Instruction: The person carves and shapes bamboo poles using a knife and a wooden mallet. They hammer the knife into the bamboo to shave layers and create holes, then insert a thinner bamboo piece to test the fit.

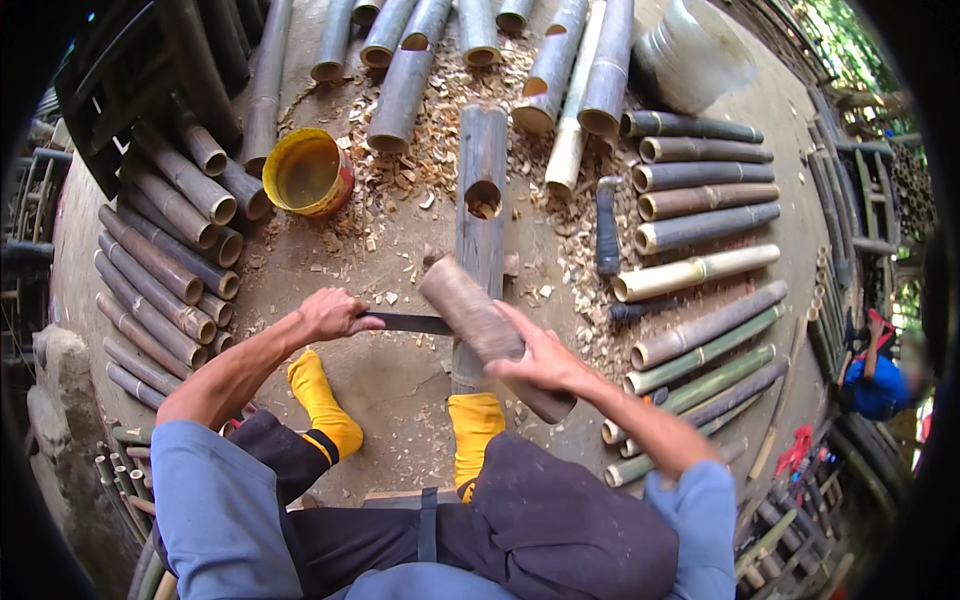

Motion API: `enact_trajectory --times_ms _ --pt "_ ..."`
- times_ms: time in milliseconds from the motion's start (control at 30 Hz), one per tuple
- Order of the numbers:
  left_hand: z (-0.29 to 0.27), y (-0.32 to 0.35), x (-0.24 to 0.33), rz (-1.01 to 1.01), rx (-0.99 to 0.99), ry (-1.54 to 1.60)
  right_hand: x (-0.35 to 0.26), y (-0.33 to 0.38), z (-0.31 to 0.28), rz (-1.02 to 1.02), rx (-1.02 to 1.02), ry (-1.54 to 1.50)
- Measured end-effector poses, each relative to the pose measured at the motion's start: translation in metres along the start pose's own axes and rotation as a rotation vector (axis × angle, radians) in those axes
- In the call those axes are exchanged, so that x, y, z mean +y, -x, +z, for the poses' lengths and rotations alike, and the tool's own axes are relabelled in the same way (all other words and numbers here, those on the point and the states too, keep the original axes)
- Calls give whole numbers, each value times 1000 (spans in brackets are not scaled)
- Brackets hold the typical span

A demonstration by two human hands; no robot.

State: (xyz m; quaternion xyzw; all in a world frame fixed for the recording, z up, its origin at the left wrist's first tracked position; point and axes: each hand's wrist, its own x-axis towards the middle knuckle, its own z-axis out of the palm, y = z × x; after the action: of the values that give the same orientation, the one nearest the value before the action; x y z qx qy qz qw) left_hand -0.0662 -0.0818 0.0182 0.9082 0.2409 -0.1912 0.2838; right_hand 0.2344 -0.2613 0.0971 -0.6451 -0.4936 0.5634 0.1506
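Observation:
My left hand (333,315) is closed round the handle end of a dark-bladed knife (413,322). Its blade points right, toward a bamboo tube (480,245) that lies lengthwise before me. A round hole is cut in the tube's upper side, with pale chips inside. My right hand (538,357) grips a thick wooden club (470,308), smeared by motion, which crosses above the tube and hides the blade's tip. Whether club and blade touch, I cannot tell. My right foot, in a yellow sock (474,432), rests at the tube's near end.
Wood chips (425,165) litter the floor. A yellow bucket (308,172) of murky liquid stands at the left. Several bamboo tubes (700,205) lie in rows on both sides and ahead. A dark-handled tool (607,225) lies at the right. Another person (875,380) is at the far right.

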Motion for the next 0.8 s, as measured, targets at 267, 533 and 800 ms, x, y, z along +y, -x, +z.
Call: enact_trajectory --times_ms 267,533,800 --pt "6 7 -1 -89 -5 32 43 58 43 -74 631 -26" --pt "13 5 -10 -95 111 102 106 135 78 437 241 109" --pt "2 7 0 -169 16 186 104 135 48 403 166 98"
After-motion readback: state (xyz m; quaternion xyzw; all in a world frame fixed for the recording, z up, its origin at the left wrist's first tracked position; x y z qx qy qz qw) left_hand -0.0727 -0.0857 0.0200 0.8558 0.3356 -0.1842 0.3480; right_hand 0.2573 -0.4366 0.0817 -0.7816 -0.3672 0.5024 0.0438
